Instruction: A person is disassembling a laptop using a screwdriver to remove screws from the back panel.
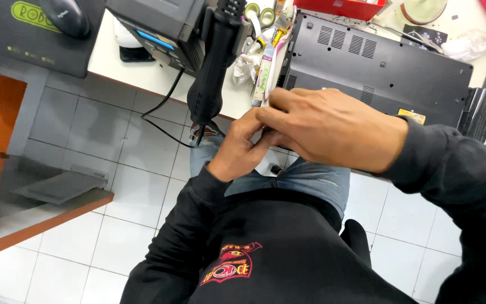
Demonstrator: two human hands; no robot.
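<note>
Right hand (333, 130) laid over left hand (242, 147), both closed together on something small just in front of the upturned black laptop (378, 73); held item hidden by the fingers, only a white scrap (266, 166) with a dark spot showing below them. Cannot tell what exactly is pinched. Hands held past the table (142, 70) edge, above the lap, below the laptop's near edge. Left of the laptop: toothbrush (269, 59) and crumpled tissue (245, 66); further left, black hot-air handle (212, 62) hanging nozzle-down beside the left wrist.

Risks, judged: small part slipping from the pinch and dropping to the tiled floor (85, 135), no surface underneath; left wrist brushing the nozzle if hot; cord (161, 104) snagging.
</note>
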